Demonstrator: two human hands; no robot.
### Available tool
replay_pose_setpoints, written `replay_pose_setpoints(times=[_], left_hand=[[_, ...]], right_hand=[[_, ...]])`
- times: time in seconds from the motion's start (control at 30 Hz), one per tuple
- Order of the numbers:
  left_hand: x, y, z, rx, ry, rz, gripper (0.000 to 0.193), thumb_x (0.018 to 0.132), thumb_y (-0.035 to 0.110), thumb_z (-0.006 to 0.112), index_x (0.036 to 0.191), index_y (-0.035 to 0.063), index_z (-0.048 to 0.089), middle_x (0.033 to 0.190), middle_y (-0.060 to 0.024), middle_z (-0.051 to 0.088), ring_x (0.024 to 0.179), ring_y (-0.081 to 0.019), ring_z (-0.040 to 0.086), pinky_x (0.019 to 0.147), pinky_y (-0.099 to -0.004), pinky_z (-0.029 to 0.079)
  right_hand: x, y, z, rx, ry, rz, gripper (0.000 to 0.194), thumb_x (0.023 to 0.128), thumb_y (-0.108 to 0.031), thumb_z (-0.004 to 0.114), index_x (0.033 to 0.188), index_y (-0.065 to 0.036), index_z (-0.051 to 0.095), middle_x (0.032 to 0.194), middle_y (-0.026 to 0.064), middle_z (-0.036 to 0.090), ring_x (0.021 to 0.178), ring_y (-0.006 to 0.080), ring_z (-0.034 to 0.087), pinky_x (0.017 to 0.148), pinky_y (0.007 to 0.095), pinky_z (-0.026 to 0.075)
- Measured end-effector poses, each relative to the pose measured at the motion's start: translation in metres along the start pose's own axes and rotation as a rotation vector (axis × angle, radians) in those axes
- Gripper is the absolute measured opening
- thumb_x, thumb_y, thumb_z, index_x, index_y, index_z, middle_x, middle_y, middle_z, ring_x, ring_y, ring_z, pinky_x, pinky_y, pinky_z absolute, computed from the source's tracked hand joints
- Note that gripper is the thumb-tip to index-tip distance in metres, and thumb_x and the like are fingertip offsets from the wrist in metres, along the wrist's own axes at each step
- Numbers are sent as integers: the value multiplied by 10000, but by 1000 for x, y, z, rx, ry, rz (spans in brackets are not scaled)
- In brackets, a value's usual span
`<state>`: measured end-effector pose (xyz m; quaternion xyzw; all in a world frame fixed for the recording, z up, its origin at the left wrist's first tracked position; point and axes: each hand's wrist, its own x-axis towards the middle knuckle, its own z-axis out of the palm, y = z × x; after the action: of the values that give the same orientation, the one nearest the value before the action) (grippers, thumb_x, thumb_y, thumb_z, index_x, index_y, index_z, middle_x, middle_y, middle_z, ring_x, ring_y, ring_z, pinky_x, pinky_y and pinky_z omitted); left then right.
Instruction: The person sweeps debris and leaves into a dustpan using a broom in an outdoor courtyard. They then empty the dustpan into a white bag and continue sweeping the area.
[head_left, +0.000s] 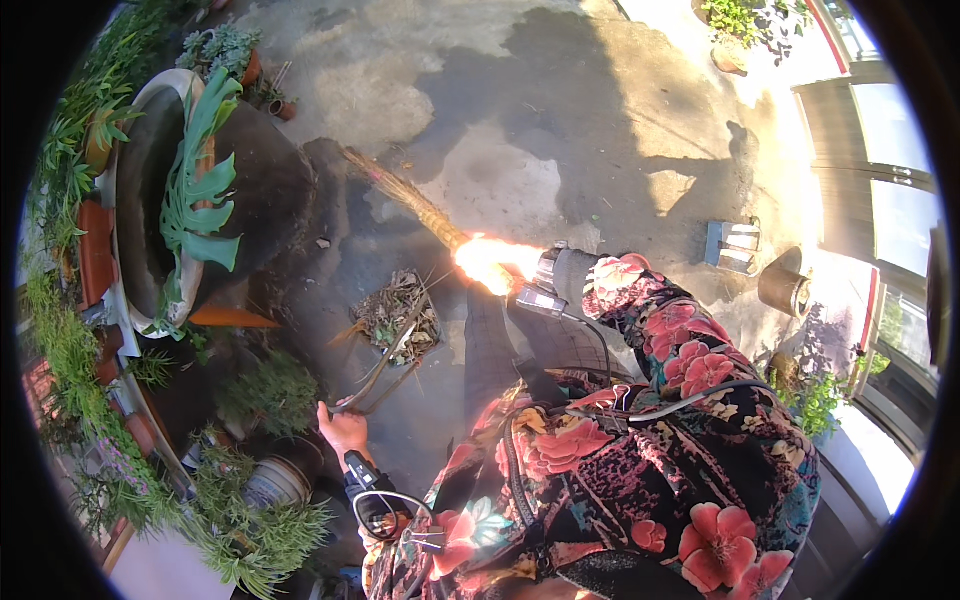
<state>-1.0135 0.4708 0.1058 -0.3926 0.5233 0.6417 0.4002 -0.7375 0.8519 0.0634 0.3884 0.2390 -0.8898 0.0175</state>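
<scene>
My right hand (495, 262), washed out by bright sunlight, grips the handle end of a straw broom (412, 201). Its bristles point away towards the upper left, over the concrete floor. Lower down, my left hand (345, 429) is closed around the end of a curved, wooden-looking handle (386, 358). That handle reaches across a pan-like container (441, 339) heaped with dry leaves (394, 307). The heap hides most of the container, so its exact kind is unclear. The broom and the leaves are apart.
A large round planter (126, 217) with a monstera leaf (202, 210) stands at left. Potted plants (262, 536) and a white bucket (276, 481) line the lower left. At right are a small stool-like object (731, 246) and a cylindrical container (784, 291). Cables run along my sleeves.
</scene>
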Motion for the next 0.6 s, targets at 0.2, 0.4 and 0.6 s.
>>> replay_pose_setpoints(times=[0.2,0.4,0.6], left_hand=[[29,-1,13,63,101,-57,424,751,500,605,838,89,545,885,-28,589,843,-191,531,781,-298,345],[28,12,28,108,148,-114,398,740,490,621,822,107,553,849,-23,581,848,-195,528,797,-313,346],[45,26,61,83,95,-115,386,774,451,616,824,73,554,863,-48,572,850,-198,530,797,-304,384]], right_hand=[[147,-30,49,501,-88,134,166,793,-100,583,877,-20,463,776,70,512,641,120,535,547,222,487],[166,-21,-37,851,-124,1,174,783,-83,570,908,-12,473,782,59,476,661,125,498,567,226,473],[29,-27,-189,642,38,-359,280,851,-231,506,942,32,538,751,83,582,605,153,580,516,248,496]])
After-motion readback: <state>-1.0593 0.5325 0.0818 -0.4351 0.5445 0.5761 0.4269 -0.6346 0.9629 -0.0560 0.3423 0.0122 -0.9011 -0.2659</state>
